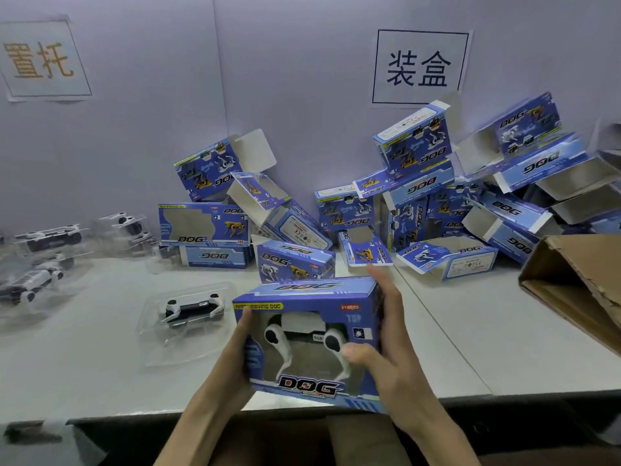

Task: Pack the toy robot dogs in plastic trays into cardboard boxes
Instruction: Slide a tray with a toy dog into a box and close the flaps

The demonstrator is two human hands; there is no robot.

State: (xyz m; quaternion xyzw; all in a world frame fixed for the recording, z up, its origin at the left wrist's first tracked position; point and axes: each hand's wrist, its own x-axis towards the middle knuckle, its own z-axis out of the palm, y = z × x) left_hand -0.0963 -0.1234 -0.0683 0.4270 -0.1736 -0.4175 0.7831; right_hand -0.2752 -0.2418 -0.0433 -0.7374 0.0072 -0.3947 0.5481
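I hold a blue cardboard box (312, 299) over the near table edge, its window showing a white toy robot dog (304, 334) inside. My left hand (235, 356) grips the box's left end, thumb on the front. My right hand (391, 334) grips the right end, thumb on the window and fingers up along the side. Another white robot dog in a clear plastic tray (188, 314) lies on the table to the left.
Many empty blue boxes (416, 210) with open flaps are heaped against the back wall. More trayed dogs (43, 253) sit at far left. A brown carton (578, 284) stands open at the right. The white table (487, 331) ends near me above a dark gap.
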